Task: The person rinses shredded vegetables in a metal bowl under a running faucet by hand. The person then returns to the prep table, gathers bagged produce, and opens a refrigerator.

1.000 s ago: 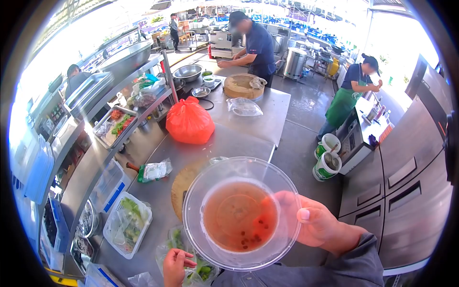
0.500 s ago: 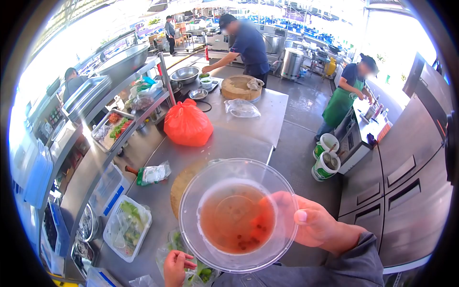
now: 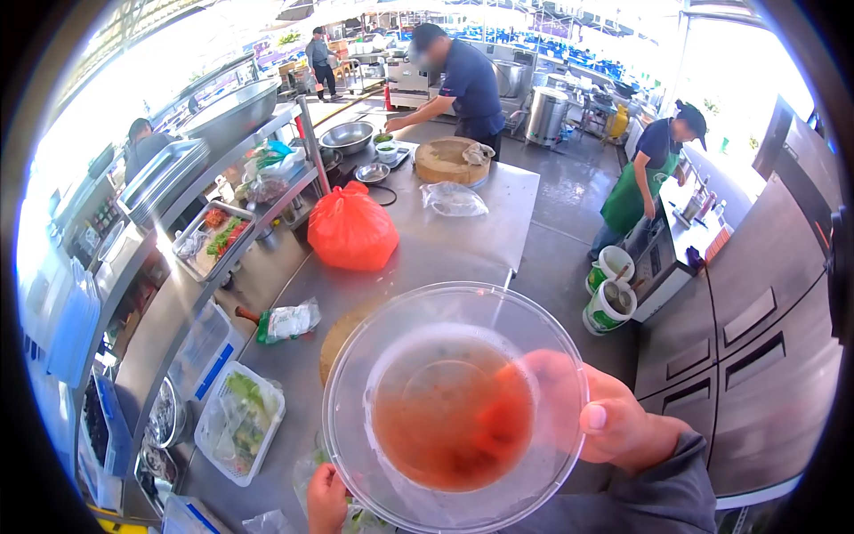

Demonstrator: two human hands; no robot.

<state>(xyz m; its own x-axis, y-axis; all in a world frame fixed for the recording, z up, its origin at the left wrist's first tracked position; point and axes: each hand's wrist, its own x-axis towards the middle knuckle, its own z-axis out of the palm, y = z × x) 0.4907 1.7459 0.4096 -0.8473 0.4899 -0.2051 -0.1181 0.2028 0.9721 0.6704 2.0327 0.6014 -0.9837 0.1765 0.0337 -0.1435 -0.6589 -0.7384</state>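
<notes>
A clear round plastic tub point(image 3: 454, 409) of reddish-brown liquid fills the lower middle of the view, close to the camera. My right hand point(image 3: 614, 418) grips its right side, thumb at the rim and fingers showing through the wall. At the tub's lower left edge is my left hand point(image 3: 327, 500); its fingers are curled and partly hidden behind the rim, so whether it touches the tub is unclear. Behind the tub a round wooden board point(image 3: 342, 334) is partly covered. Bagged greens point(image 3: 307, 472) lie beside my left hand.
A red bag point(image 3: 353, 227) stands on the steel table point(image 3: 427, 254). On the left are a basket of greens point(image 3: 238, 423) and shelves with trays point(image 3: 213, 240). One person point(image 3: 467, 80) works across the table; another in a green apron point(image 3: 642, 178) stands at right, near buckets point(image 3: 609, 307).
The tub looks larger and nearer, and its dark bits have blurred. It now covers more of the board and of my left hand. The aproned person has lowered an arm.
</notes>
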